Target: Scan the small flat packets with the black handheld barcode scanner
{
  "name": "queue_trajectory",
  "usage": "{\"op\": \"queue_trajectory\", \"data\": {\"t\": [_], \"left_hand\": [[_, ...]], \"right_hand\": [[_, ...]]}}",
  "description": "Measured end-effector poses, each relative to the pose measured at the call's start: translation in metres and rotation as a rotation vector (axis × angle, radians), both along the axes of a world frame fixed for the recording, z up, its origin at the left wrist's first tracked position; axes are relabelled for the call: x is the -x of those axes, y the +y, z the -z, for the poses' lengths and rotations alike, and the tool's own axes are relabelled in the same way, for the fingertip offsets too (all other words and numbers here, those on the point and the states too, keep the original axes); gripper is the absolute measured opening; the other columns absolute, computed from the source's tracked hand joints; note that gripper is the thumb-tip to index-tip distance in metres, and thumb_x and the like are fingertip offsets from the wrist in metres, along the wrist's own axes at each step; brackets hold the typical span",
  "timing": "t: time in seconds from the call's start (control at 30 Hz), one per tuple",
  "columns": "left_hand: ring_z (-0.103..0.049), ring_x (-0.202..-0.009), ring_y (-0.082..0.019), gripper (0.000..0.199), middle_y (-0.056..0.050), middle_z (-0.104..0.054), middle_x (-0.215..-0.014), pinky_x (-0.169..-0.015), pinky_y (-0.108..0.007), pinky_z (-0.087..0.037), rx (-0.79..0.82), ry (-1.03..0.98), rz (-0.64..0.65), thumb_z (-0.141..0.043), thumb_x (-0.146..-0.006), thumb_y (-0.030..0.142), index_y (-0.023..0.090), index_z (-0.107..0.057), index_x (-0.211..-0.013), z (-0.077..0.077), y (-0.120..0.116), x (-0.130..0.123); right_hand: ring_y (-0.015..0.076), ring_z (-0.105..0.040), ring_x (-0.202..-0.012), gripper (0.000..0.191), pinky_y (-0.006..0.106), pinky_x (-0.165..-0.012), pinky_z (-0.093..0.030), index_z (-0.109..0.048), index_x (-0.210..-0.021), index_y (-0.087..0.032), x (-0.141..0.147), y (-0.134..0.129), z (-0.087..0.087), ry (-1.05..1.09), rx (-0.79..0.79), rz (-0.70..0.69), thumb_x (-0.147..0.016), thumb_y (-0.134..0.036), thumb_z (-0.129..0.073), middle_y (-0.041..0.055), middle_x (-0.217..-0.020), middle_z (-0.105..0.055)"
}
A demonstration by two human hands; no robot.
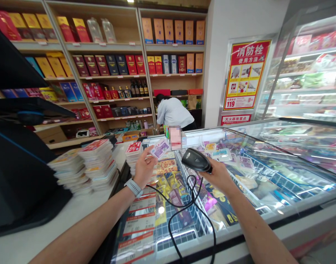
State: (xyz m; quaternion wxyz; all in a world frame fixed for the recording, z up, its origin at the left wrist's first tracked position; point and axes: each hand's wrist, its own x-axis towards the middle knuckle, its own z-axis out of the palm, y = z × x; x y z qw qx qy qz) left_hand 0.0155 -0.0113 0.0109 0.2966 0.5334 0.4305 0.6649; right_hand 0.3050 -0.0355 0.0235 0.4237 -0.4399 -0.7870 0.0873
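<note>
Cord [214, 234] first: thin black rubbery loops hanging over the freezer glass, so I should keep slack in it and not let it drag my aim. Left hand [145, 167], with a grey band [134, 187] at the wrist, has thumb and fingers pinched on one edge of a small flat pack [160, 147], held up off everything. Right hand [219, 175] is wrapped round the grip of a black scanner [195, 160], nose toward the pack, clear gap between; trigger finger hidden, can't tell if it's squeezing. To do this well: keep fingertips off the print, hold the pack flat to the nose, tilt it if the glossy film glares. Can't make out a code from here. Pack is thin, rectangular, purple and white, looks like stiff plastic. Scanner is smooth moulded plastic, rounded head. Left counter: stacks [98, 167] of similar flat packs, uneven edges, would probably slide if my elbow bumped them. Under the glass, white wire baskets [176, 238] and crinkly, shiny bags. Further back, wooden shelves [109, 46] of boxy cartons, and a person [174, 112] bent over in a light top.
</note>
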Motion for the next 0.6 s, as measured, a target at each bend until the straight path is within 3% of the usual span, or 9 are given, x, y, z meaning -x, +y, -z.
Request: {"op": "queue_trajectory", "data": {"t": [0.3, 0.6], "left_hand": [[-0.069, -0.081, -0.015, 0.06, -0.007, -0.061, -0.118, -0.07, -0.024, -0.056, 0.011, 0.035, -0.032, -0.068, -0.07, 0.023, 0.022, -0.054, -0.128, 0.001, 0.0005, 0.0024], [-0.067, -0.071, -0.013, 0.062, -0.006, -0.06, -0.114, -0.062, -0.024, -0.056, 0.015, 0.045, -0.06, -0.07, -0.068, 0.023, 0.021, -0.054, -0.128, 0.0016, 0.0013, 0.0033]], "right_hand": [[0.0223, -0.068, -0.081, 0.031, 0.031, -0.074, -0.051, -0.067, -0.107, -0.022, -0.0006, 0.0005, 0.0003, -0.006, -0.005, 0.003, -0.077, -0.029, -0.063, 0.0036, -0.09, -0.074], [0.0225, -0.068, -0.083, 0.029, 0.029, -0.072, -0.05, -0.067, -0.104, -0.022, -0.0003, 0.0004, 0.0, 0.003, -0.03, -0.003, -0.075, -0.026, -0.062, 0.003, -0.091, -0.073]]}}
